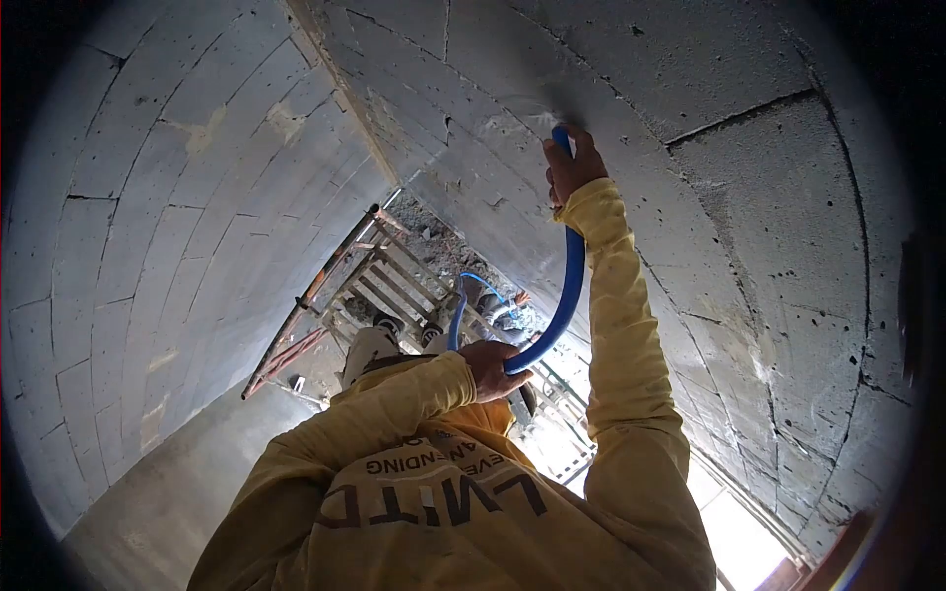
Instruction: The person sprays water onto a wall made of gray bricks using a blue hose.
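A thick blue hose (572,281) curves up between my two hands. My right hand (575,169) is wrapped round it near its upper end, close to the grey block wall (759,207). A pale, blurred streak, possibly water, shows on the wall beside the hose's tip. Lower down, in front of my yellow shirt, my left hand (490,370) is closed round the same hose. Past my left hand, the hose runs down toward the floor; part of it is hidden behind the hand and sleeve.
A second block wall (187,197) stands at the left and meets the first in a corner. Below me are wooden slats (394,295) and a rusty scaffold pipe (315,295), with my shoes on the slats. Rubble (424,227) lies in the corner. Bright light enters at lower right.
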Tool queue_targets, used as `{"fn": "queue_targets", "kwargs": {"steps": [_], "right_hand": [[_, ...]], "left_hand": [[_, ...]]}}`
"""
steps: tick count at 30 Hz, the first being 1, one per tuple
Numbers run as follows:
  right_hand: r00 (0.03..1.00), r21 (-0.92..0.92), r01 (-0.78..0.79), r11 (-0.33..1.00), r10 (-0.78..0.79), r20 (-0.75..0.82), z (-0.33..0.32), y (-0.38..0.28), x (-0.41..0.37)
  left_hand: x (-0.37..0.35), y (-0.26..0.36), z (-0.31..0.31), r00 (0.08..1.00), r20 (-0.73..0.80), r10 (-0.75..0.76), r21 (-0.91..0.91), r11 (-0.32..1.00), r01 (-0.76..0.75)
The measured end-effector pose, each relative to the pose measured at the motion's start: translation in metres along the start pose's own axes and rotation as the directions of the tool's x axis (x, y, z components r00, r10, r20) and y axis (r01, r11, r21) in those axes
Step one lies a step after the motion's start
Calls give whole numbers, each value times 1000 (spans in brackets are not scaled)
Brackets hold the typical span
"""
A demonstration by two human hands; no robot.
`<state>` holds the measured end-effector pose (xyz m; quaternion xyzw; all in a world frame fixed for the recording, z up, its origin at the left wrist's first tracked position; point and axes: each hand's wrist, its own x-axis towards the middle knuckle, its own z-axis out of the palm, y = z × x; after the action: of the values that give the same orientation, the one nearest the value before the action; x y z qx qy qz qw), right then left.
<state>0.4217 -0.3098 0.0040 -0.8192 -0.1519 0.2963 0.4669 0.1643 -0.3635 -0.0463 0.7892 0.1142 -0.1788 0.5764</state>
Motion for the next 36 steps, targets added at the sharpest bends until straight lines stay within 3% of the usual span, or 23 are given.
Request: {"fn": "queue_targets", "kwargs": {"steps": [7, 10, 17, 26, 29, 36], "right_hand": [[997, 2, 72, 997, -72, -14, -4, -15, -4], [997, -1, 76, 997, -76, -25, -4, -20, -5], [996, -55, 80, 995, -82, -37, -1, -37, -6], [970, -265, 200, 943, -229, -85, 19, -64, 10], [940, -252, 284, 925, -321, -119, 31, -68, 22], [926, -315, 312, 896, -361, -110, 50, -102, 26]], "left_hand": [[3, 10, -4, 997, 43, -68, -58, 996, 71], [5, 4, 1, 1000, -22, -13, 18, 1000, 13], [3, 13, -19, 999, 47, 1, -48, 999, 1], [3, 1, -49, 997, 34, 70, -24, 997, -69], [1, -3, -59, 997, 17, 69, -61, 996, -68], [-3, -3, -84, 998, -20, 66, -126, 990, -69]]}}
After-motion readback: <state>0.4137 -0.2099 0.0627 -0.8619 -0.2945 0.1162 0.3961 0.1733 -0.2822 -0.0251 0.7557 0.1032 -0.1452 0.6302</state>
